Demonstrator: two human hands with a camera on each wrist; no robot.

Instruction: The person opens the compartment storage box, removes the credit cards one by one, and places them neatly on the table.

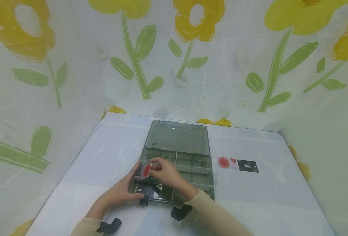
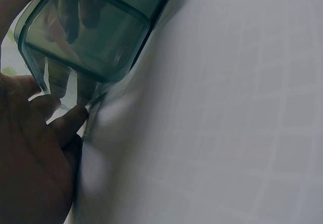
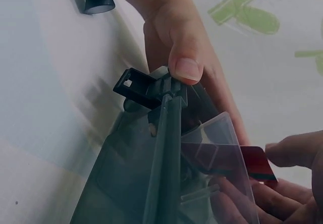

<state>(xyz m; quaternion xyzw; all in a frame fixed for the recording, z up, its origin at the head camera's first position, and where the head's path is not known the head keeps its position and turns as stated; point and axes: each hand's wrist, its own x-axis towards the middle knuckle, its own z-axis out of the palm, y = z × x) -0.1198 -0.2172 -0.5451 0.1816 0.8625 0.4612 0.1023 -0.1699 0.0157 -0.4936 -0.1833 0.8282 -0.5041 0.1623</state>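
A clear grey-green divided storage box (image 1: 193, 170) lies with its lid (image 1: 176, 136) tipped back, away from me. My left hand (image 1: 117, 195) grips the box's left side, its thumb on the front rim beside a black latch (image 3: 136, 85). My right hand (image 1: 169, 173) pinches a red-and-white card (image 1: 146, 171) at a left compartment behind the front row. In the right wrist view the red card (image 3: 256, 162) is tilted, partly behind a clear divider (image 3: 229, 133). A dark card (image 1: 150, 190) lies in the front left compartment. My right forearm hides part of the front right compartments.
To the right of the box, a red-and-white card (image 1: 227, 163) and a black card marked Vip (image 1: 248, 166) lie side by side on the white table (image 1: 265, 193). Flower-patterned cloth (image 1: 209, 88) stands behind the table and along both sides.
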